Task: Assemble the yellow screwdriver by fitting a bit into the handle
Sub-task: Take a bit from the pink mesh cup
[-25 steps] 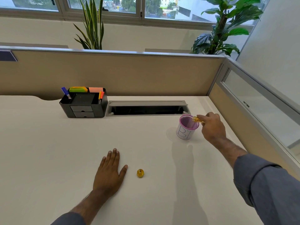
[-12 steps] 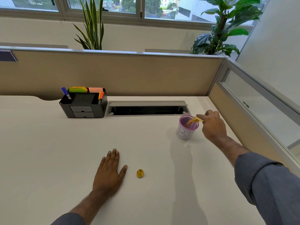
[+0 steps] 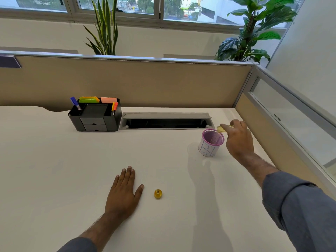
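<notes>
While the left hand (image 3: 123, 193) is lying flat and empty, the right hand (image 3: 238, 140) is pinching what seems the yellow handle (image 3: 222, 128) above the purple cup (image 3: 211, 142); next it needs a bit.

One head-worn wide-angle view looks forward and down across the desk (image 3: 72, 170) toward the windows (image 3: 116, 6).

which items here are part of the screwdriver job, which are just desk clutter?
Job:
- yellow handle piece, held in the right hand by the cup's rim
- purple mesh cup
- small yellow part on the desk, beside the left hand, which lies flat

Clutter:
- black desk organiser with markers and sticky notes
- cable tray
- two plants behind the partition
</notes>
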